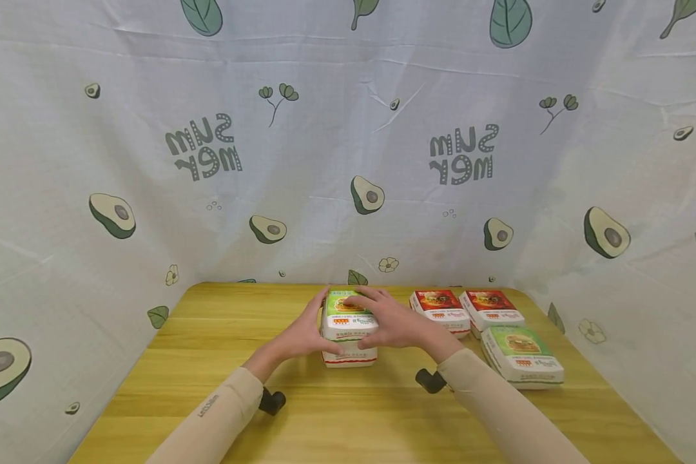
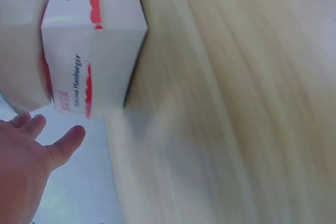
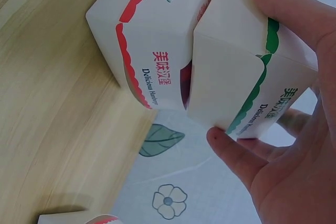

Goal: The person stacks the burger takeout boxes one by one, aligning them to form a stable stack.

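Observation:
Two hamburger boxes are stacked near the back middle of the table. On top sits a green-and-white hamburger box, resting on a red-trimmed white hamburger box. My right hand grips the green box from the right; in the right wrist view its thumb lies on the front and its fingers spread along the side. To the left of the stack is my left hand, thumb and fingers apart. The left wrist view has those fingers extended close beside the boxes.
Two red-topped hamburger boxes stand side by side at the back right of the wooden table. In front of them lies another green-topped hamburger box. A printed cloth hangs behind the table.

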`<state>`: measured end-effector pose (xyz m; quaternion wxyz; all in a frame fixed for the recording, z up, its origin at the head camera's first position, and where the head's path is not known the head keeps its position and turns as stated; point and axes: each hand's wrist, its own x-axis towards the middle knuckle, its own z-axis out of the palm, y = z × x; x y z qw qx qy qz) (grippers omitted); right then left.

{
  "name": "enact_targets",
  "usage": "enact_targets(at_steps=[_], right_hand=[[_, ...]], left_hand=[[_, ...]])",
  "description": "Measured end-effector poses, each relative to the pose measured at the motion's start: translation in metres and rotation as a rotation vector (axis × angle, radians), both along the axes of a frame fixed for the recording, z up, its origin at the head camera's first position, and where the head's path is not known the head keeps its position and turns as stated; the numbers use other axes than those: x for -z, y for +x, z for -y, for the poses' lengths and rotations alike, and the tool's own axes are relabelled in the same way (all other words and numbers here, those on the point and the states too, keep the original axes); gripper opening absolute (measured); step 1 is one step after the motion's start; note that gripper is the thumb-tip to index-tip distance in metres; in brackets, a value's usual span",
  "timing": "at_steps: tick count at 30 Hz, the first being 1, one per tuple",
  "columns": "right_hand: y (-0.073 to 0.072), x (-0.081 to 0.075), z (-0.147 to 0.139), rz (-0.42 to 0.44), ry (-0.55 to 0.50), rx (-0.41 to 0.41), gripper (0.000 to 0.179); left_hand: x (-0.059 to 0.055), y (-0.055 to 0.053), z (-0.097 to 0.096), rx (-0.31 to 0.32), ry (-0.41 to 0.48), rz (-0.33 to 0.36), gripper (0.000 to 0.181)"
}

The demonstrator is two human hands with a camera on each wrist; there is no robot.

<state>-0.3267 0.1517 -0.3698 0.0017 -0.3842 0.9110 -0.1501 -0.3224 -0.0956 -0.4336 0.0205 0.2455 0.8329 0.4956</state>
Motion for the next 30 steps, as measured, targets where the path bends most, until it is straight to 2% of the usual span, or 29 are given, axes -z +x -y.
enact_targets(at_steps=[5,11,24,30], right_hand=[[0.001,0.000,-0.001,0.003,-0.003,-0.006,0.081],[0.001,0.001,-0.001,0.002,-0.003,-0.012,0.082],[-0.001,0.003,-0.005,0.020,-0.045,-0.012,0.089],[0.002,0.002,-0.013,0.076,-0.091,-0.002,0.093]], left_hand=[[-0.002,-0.003,-0.005,0.009,-0.023,-0.040,0.122],[0.000,-0.006,-0.007,0.017,-0.020,-0.052,0.108],[-0.005,-0.004,-0.007,0.004,-0.025,-0.064,0.109],[-0.006,-0.005,-0.007,-0.005,-0.042,-0.054,0.110]])
